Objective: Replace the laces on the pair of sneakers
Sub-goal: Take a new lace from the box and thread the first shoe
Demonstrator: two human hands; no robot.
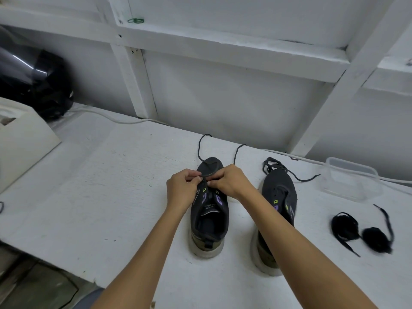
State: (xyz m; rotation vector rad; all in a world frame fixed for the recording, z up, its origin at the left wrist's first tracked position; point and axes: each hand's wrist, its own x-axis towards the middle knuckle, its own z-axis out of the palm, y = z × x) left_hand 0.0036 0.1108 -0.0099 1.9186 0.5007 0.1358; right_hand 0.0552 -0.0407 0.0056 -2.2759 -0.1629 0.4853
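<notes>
- Sneakers side by side on the white table [111, 186], heels toward the person, toes away: handy for reaching the eyelets from above.
- Left sneaker [209, 210] getting the attention, tongue [210, 167] flipped forward over the toe, likely to keep the lowest eyelets clear.
- Left hand [181, 190] and right hand [229, 181] meeting at the front eyelets, fingers curled in tight, each pinching the dark lace [201, 146] right at the shoe.
- Two loose ends trailing off past the toe toward the wall, kept out of the working area.
- Right sneaker [278, 197] waiting just beside, eyelets bare, a tangled lace [278, 167] lying at its toe, probably ready for its turn.
- Bundled black laces [361, 230] parked well off to the right, near a clear plastic container [351, 178]; old or new, cannot tell.
- Threading barely begun, judging by the empty upper eyelets.
</notes>
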